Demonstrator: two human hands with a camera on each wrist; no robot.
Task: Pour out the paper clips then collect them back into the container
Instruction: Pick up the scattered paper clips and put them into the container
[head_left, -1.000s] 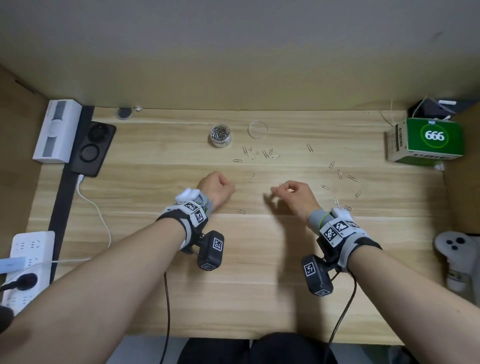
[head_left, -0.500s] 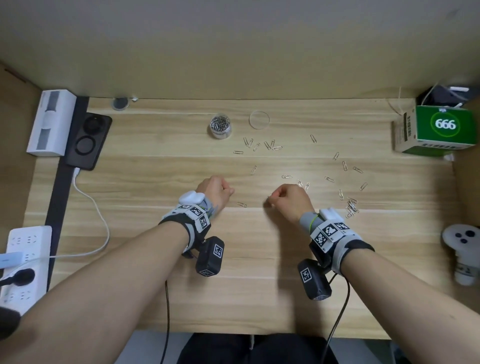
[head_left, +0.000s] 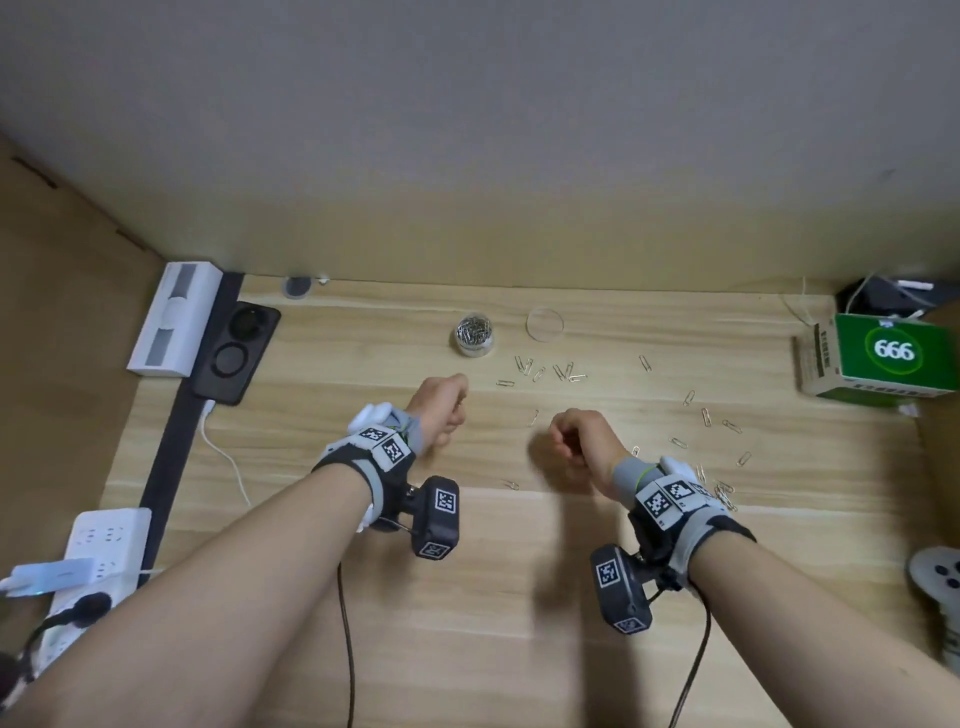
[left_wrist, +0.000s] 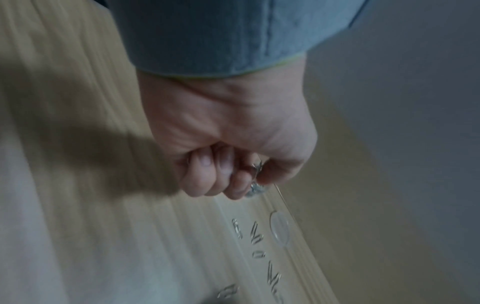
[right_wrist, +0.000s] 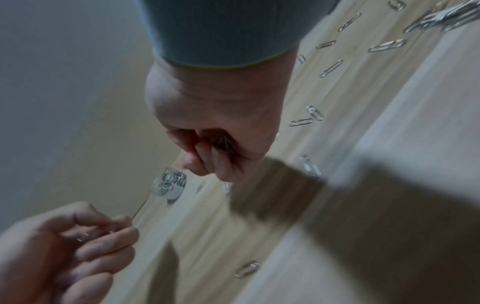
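Note:
A small round clear container, partly filled with silver paper clips, stands near the back of the wooden desk. Its clear lid lies flat to its right. Loose paper clips lie scattered across the desk, several bunched by my right wrist. My left hand is a fist gripping a few clips, raised just short of the container. My right hand is curled round several clips above the middle of the desk.
A green and white box stands at the right edge, a white controller in front of it. At the left lie a black charger pad, a white device and a power strip with cables.
Both fists have lifted off the desk and moved back toward the container, the left one farther. A single clip that lay by the left hand stays on the desk behind it.

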